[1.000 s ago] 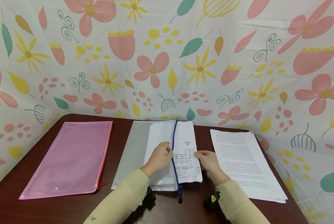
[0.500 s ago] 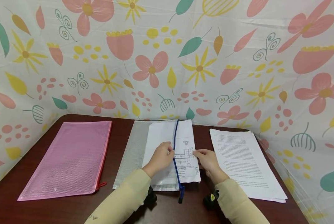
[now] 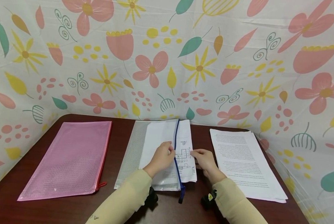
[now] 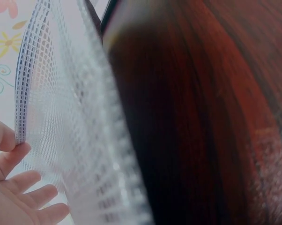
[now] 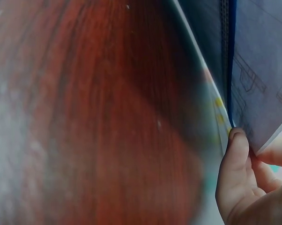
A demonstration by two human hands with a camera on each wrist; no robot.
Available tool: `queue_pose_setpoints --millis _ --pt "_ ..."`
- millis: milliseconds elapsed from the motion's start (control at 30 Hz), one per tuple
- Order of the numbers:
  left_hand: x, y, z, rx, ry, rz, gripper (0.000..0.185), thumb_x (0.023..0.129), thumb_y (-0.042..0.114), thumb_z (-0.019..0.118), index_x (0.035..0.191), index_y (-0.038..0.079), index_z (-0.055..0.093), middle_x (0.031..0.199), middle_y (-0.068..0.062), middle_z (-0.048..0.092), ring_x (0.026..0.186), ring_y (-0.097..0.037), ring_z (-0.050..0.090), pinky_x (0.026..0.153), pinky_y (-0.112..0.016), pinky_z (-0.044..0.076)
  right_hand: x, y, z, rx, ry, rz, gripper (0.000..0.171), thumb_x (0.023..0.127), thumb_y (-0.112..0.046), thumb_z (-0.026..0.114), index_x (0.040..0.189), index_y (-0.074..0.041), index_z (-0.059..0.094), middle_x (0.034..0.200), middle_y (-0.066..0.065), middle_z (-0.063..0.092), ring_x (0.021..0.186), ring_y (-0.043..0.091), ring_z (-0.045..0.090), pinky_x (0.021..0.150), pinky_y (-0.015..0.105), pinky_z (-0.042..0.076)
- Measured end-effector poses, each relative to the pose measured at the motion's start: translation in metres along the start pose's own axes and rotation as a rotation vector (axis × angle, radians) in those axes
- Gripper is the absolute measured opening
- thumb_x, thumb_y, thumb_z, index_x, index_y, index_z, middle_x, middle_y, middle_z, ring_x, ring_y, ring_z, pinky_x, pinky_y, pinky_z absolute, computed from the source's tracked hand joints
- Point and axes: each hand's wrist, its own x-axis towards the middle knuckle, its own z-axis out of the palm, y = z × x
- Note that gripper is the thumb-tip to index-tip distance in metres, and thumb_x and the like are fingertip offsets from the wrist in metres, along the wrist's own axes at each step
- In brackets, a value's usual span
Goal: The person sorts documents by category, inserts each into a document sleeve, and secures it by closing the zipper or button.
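Observation:
A clear mesh zipper pouch (image 3: 129, 158) with a blue zipper edge lies mid-table, its opening facing right. My left hand (image 3: 161, 157) pinches that blue edge between thumb and index finger; in the left wrist view the other fingers (image 4: 40, 194) spread beside the lifted mesh. Sheets of paper (image 3: 185, 135) printed with line drawings sit mostly inside the pouch, a strip sticking out past the zipper. At their outer edge my right hand (image 3: 207, 160) pinches them, thumb against fingers, as the right wrist view also shows. The blue zipper pull (image 3: 181, 196) hangs at the pouch's near corner.
To the left lies a pink mesh zipper pouch (image 3: 67, 158) with a red zipper edge. A stack of text-printed sheets (image 3: 244, 165) rests at the right, close by my right forearm. Behind the dark wooden table (image 3: 119, 133) hangs a flower-patterned cloth (image 3: 155, 40).
The drawing sheets have slid left, deeper into the pouch, with my right hand moving along with them. The pouch and my left hand have shifted slightly right.

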Motion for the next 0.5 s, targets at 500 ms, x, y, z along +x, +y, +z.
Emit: queue_pose_setpoints --millis 500 --pt "0.000 0.001 0.002 -0.043 -0.014 -0.021 0.013 0.091 0.011 0.049 0.082 0.006 0.056 0.138 -0.020 0.049 0.123 -0.034 0.049 0.098 -0.042 0.043 -0.001 -0.001 0.011 0.032 -0.013 0.008 0.032 0.090 -0.018 0.061 0.114 0.003 0.062 0.098 0.015 0.067 0.071 0.014 0.066 0.061 0.032 0.056"
